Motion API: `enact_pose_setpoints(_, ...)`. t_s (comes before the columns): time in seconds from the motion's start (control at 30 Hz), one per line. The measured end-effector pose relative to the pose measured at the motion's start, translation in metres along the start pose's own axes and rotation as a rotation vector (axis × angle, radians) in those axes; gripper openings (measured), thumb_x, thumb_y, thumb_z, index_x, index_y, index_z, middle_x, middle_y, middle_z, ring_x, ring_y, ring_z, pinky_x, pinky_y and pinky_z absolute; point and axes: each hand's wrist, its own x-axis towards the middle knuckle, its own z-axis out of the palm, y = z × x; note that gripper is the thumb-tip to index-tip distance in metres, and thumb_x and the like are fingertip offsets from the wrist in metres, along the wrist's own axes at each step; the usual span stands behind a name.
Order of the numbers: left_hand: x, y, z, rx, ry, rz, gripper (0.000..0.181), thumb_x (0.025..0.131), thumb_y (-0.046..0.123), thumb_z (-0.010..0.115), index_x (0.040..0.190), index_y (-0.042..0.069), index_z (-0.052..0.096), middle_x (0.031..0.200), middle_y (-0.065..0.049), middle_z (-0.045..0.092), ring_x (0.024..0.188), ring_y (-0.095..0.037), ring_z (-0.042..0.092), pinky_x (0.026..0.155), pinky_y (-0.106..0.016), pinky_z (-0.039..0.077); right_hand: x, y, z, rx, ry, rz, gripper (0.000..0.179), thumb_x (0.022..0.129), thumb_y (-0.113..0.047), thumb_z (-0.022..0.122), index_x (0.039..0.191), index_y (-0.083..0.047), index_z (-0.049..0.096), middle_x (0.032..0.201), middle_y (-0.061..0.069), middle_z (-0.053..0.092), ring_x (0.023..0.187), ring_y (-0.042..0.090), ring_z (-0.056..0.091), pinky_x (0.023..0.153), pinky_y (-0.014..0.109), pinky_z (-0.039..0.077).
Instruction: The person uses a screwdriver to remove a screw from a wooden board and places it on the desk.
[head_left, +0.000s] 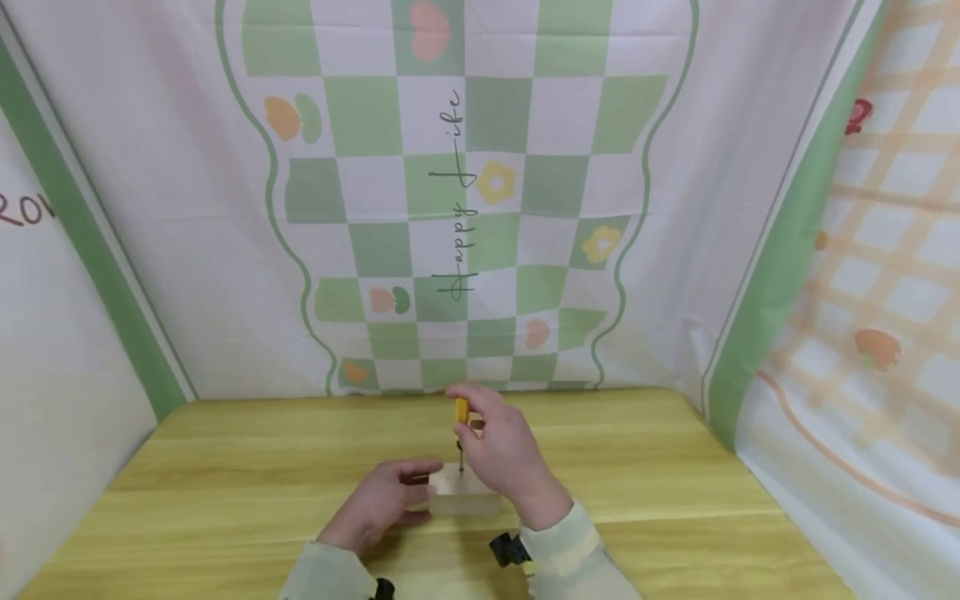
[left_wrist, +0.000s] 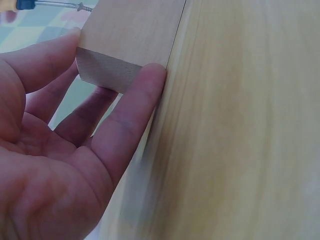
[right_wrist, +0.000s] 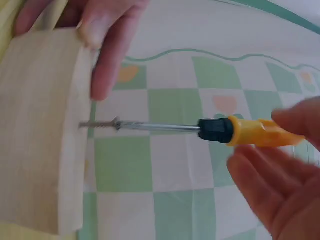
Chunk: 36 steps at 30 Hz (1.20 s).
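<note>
The dark script "Happy Life" (head_left: 453, 174) ran sideways up the hanging cloth (head_left: 363, 117), among green and white checks, flowers and hearts; on the white panel (head_left: 67, 333) to the left, brown letters (head_left: 26, 210) began "RO" before a fold cut off the next one. An orange-checked cloth (head_left: 885, 250) hung on the right, and the wood-grained table (head_left: 652, 492) reached back to the hanging cloth. The wooden block (head_left: 465, 505) was near the middle of the table, between the two hands. The left hand (head_left: 382, 502) gripped its left end, thumb and fingers curled about the edges. The right hand (head_left: 506, 446) pinched the yellow handle of the screwdriver (right_wrist: 216, 130), thumb on one side and fingers on the other; it also stood in the way of the block's right end in the head view. The screwdriver's tip met the head of a screw (right_wrist: 100, 124), which stood upright in the block's top (how deep its point sat could not be told). A black device (head_left: 510, 549) showed beside the right sleeve (head_left: 577, 550).
</note>
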Motion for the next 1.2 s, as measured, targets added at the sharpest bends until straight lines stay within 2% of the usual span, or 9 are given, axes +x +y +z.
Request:
enact_pose_setpoints(0.17, 0.0, 0.0, 0.0, -0.001, 0.005, -0.004, 0.045, 0.093, 0.0, 0.067, 0.137, -0.002, 0.057, 0.143, -0.022, 0.049, 0.109, -0.032, 0.062, 0.085, -0.047, 0.058, -0.002, 0.001, 0.009, -0.173, 0.128, -0.051, 0.037, 0.084, -0.008, 0.081, 0.119, -0.011, 0.068, 0.099, 0.003, 0.055, 0.075, 0.014, 0.056, 0.063, 0.025, 0.054)
enact_pose_setpoints(0.27, 0.0, 0.0, 0.0, -0.002, 0.0, -0.002, 0.045, 0.093, 0.001, 0.067, 0.137, -0.002, 0.057, 0.143, -0.022, 0.049, 0.111, -0.032, 0.061, 0.085, -0.047, 0.057, -0.002, -0.001, 0.013, -0.218, 0.196, -0.085, 0.036, 0.082, -0.005, 0.082, 0.116, -0.009, 0.07, 0.092, 0.002, 0.057, 0.071, 0.013, 0.053, 0.059, 0.026, 0.052)
enact_pose_setpoints(0.37, 0.0, -0.001, 0.0, -0.001, -0.002, 0.0, 0.045, 0.093, 0.002, 0.068, 0.137, -0.002, 0.057, 0.143, -0.022, 0.049, 0.112, -0.032, 0.06, 0.085, -0.047, 0.057, -0.002, -0.002, 0.015, -0.208, 0.228, -0.102, 0.038, 0.08, 0.0, 0.082, 0.115, -0.008, 0.07, 0.094, 0.004, 0.061, 0.073, 0.014, 0.056, 0.06, 0.028, 0.054)
enact_pose_setpoints(0.5, 0.0, -0.001, -0.001, 0.005, 0.0, 0.001, 0.045, 0.093, 0.002, 0.068, 0.136, -0.002, 0.058, 0.144, -0.021, 0.049, 0.116, -0.034, 0.058, 0.085, -0.046, 0.057, -0.002, -0.004, 0.014, -0.156, 0.201, -0.118, 0.038, 0.081, 0.006, 0.078, 0.115, -0.008, 0.07, 0.101, 0.005, 0.066, 0.074, 0.013, 0.058, 0.062, 0.027, 0.055)
enact_pose_setpoints(0.63, 0.0, 0.0, 0.0, 0.012, 0.003, 0.0, 0.045, 0.093, 0.002, 0.068, 0.136, -0.002, 0.058, 0.144, -0.022, 0.048, 0.118, -0.034, 0.056, 0.084, -0.046, 0.058, -0.002, -0.002, 0.01, -0.057, 0.111, -0.11, 0.036, 0.083, 0.009, 0.074, 0.113, -0.01, 0.071, 0.107, 0.001, 0.068, 0.075, 0.01, 0.061, 0.065, 0.025, 0.056)
enact_pose_setpoints(0.77, 0.0, 0.0, 0.0, 0.009, -0.002, 0.003, 0.044, 0.093, 0.002, 0.068, 0.136, -0.002, 0.058, 0.143, -0.022, 0.049, 0.112, -0.031, 0.059, 0.083, -0.047, 0.058, -0.002, 0.002, 0.004, 0.027, 0.033, -0.085, 0.033, 0.086, 0.009, 0.071, 0.112, -0.011, 0.07, 0.108, 0.0, 0.068, 0.082, 0.012, 0.065, 0.071, 0.027, 0.058)
enact_pose_setpoints(0.9, 0.001, -0.001, 0.001, 0.0, -0.005, 0.003, 0.045, 0.093, 0.002, 0.068, 0.136, -0.002, 0.058, 0.142, -0.02, 0.051, 0.109, -0.028, 0.061, 0.083, -0.047, 0.058, -0.003, 0.004, 0.001, -0.015, 0.074, -0.08, 0.028, 0.086, 0.004, 0.075, 0.111, -0.009, 0.068, 0.103, 0.002, 0.068, 0.081, 0.014, 0.066, 0.069, 0.029, 0.059)
enact_pose_setpoints(1.07, 0.001, 0.0, 0.001, 0.008, -0.002, -0.002, 0.044, 0.094, 0.002, 0.068, 0.137, -0.002, 0.058, 0.143, -0.021, 0.049, 0.115, -0.032, 0.058, 0.084, -0.047, 0.058, -0.003, 0.004, 0.004, -0.132, 0.188, -0.112, 0.025, 0.083, -0.004, 0.081, 0.103, -0.008, 0.067, 0.084, -0.001, 0.063, 0.065, 0.01, 0.059, 0.056, 0.023, 0.053)
enact_pose_setpoints(1.2, 0.0, 0.001, 0.001, 0.015, -0.002, 0.0, 0.045, 0.094, 0.002, 0.067, 0.137, -0.002, 0.057, 0.144, -0.021, 0.049, 0.117, -0.035, 0.057, 0.084, -0.047, 0.058, -0.003, 0.003, 0.006, -0.165, 0.205, -0.147, 0.023, 0.084, -0.003, 0.08, 0.102, -0.008, 0.066, 0.081, -0.002, 0.064, 0.062, 0.008, 0.056, 0.054, 0.023, 0.051)
